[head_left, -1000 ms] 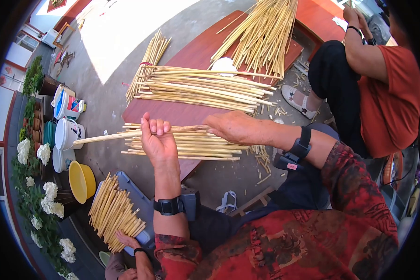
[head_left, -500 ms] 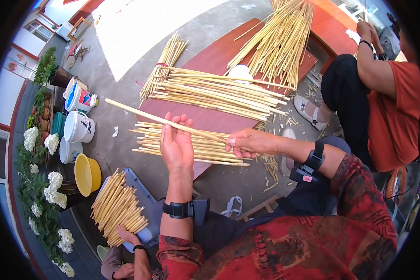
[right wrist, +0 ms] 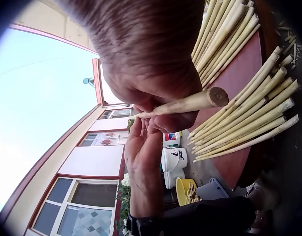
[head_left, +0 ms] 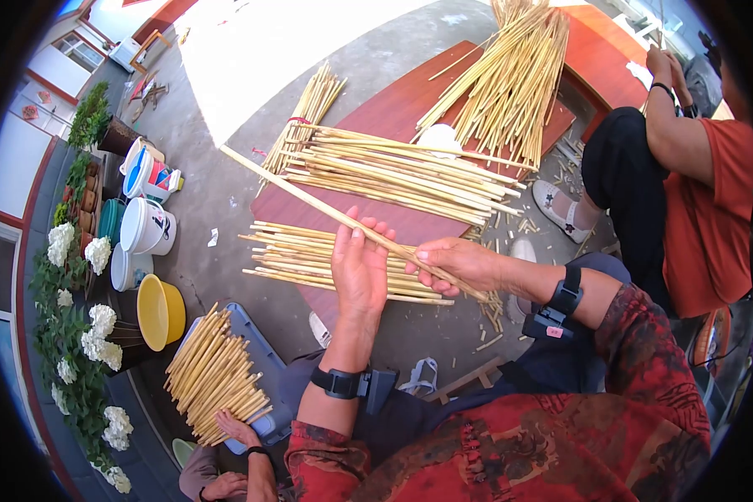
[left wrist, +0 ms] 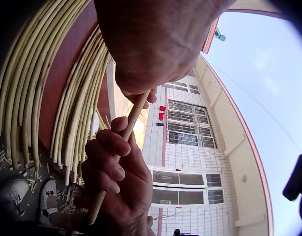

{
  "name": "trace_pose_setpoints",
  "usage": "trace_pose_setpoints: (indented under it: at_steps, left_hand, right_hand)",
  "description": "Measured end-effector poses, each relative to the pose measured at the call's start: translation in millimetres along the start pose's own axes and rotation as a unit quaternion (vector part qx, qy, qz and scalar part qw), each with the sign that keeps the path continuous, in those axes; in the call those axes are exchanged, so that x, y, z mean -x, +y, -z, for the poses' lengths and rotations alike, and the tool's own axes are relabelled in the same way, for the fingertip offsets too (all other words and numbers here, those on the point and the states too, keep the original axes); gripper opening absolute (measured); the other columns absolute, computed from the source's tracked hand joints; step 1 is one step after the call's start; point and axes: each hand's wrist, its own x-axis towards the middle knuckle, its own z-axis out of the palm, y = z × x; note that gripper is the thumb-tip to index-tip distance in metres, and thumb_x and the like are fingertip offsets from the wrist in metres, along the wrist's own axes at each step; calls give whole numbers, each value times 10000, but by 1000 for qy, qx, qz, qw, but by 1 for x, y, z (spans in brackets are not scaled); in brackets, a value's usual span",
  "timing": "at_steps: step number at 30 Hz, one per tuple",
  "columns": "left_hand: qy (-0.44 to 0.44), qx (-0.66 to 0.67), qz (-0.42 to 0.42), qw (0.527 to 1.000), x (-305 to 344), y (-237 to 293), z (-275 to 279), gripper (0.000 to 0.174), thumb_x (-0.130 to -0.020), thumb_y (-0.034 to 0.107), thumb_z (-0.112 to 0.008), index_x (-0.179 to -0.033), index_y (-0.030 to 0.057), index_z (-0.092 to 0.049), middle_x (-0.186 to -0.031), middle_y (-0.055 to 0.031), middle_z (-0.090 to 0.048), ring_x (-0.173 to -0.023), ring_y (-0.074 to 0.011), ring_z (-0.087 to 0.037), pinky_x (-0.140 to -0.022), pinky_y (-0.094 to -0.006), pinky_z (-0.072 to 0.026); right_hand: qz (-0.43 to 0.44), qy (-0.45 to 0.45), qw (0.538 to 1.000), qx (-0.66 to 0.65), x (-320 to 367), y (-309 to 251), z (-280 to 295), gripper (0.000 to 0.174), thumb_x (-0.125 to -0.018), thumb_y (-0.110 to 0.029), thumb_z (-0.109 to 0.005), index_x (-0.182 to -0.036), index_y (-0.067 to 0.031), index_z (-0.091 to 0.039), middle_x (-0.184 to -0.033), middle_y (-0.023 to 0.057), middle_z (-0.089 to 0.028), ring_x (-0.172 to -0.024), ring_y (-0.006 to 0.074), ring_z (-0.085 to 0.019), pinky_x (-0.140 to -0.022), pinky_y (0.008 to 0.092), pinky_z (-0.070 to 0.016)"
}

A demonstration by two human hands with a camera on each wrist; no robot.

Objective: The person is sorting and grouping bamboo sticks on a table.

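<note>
A long pale stick (head_left: 289, 188) slants across the front of the body, its thin end up at the left in the head view. My right hand (head_left: 460, 263) grips it close to its thick end, fingers curled round it. That cut end (right wrist: 218, 97) sticks out past the hand in the right wrist view. Palm up, my left hand (head_left: 361, 272) supports the stick across its fingers, right beside the right hand. Its fingers (right wrist: 136, 133) look fairly straight. Below the hands lies a row of similar sticks (head_left: 309, 266), with a larger row (head_left: 410, 167) beyond on the reddish board (head_left: 268, 205).
More sticks stand in a bundle (head_left: 314, 105) and a big heap (head_left: 510, 92) at the back. At lower left, another person's hand (head_left: 236, 428) touches short sticks (head_left: 213, 376) on a blue tray (head_left: 268, 368). Buckets (head_left: 148, 226) and a yellow basin (head_left: 161, 314) line the left. A person (head_left: 703, 201) sits at right.
The left hand has loosened from a curled grip and moved right, close to the right hand. The stick has swung from nearly level to slanted, and its thick end now shows beyond the right hand.
</note>
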Motion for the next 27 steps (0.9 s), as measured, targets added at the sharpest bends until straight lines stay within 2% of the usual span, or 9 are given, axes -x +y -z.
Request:
trace_pose_setpoints:
  at_steps: [3, 5, 9, 14, 18, 19, 24, 27]
  left_hand:
    - [0, -10, 0, 1000, 0, -1, 2, 320, -858, 54, -413, -1168, -9, -362, -952, -109, -501, -891, -203, -506, -815, -375, -450]
    - [-1, -23, 0, 1000, 0, -2, 3, 313, -856, 50, -415, -1158, -15, -365, -960, -119, -503, -900, -211, -508, -817, -381, -452]
    - [21, -29, 6, 999, 2, 1, 1, 300, -853, 52, -421, -1136, -32, -370, -974, -136, -506, -918, -226, -509, -833, -393, -447]
    - [46, 30, -18, 998, -10, 18, 13, 285, -858, 63, -416, -1122, -40, -383, -950, -139, -502, -886, -227, -519, -827, -394, -445]
    - [80, 55, -66, 993, -24, 39, 29, 270, -870, 89, -397, -1109, -35, -419, -920, -110, -504, -845, -200, -514, -808, -384, -446]
    - [91, 54, -80, 991, -27, 45, 31, 268, -871, 99, -390, -1102, -32, -424, -889, -95, -500, -796, -186, -504, -782, -371, -449]
    - [116, 72, -128, 982, -40, 70, 51, 257, -864, 87, -379, -1092, -23, -429, -852, -86, -492, -760, -176, -488, -764, -353, -442]
    - [138, 101, -150, 974, -44, 81, 60, 254, -887, 110, -324, -1071, -36, -421, -872, -94, -479, -768, -182, -484, -763, -344, -446]
  right_hand:
    - [38, 28, 997, 64, -3, 2, -1, 289, -891, -278, -356, -972, -35, -490, -637, -5, -444, -462, 48, -381, -385, 177, -322]
    - [79, 59, 982, 158, -5, 3, -1, 284, -899, -276, -342, -976, -50, -494, -632, -12, -435, -435, 45, -357, -369, 171, -302]
    - [91, 49, 983, 149, -2, 2, -6, 287, -905, -284, -331, -992, -64, -492, -604, -26, -403, -412, 41, -323, -353, 167, -277]
    - [-14, -3, 999, 42, 6, -2, -7, 331, -907, -306, -334, -1047, -41, -473, -553, -41, -339, -412, 36, -290, -347, 169, -253]
    - [-34, -21, 998, 52, 13, 0, -5, 347, -906, -304, -339, -1072, -29, -469, -552, -38, -346, -411, 35, -287, -346, 170, -249]
    - [-43, -25, 997, 52, 16, -1, -5, 346, -906, -301, -341, -1072, -28, -474, -554, -37, -350, -412, 34, -286, -346, 169, -249]
    - [-65, -47, 995, 56, 30, 1, 0, 339, -907, -292, -347, -1062, -27, -492, -561, -36, -361, -421, 30, -287, -349, 166, -246]
    - [-95, -37, 992, 80, 36, 0, 0, 333, -909, -296, -344, -1056, -40, -500, -573, -39, -361, -422, 28, -292, -365, 165, -261]
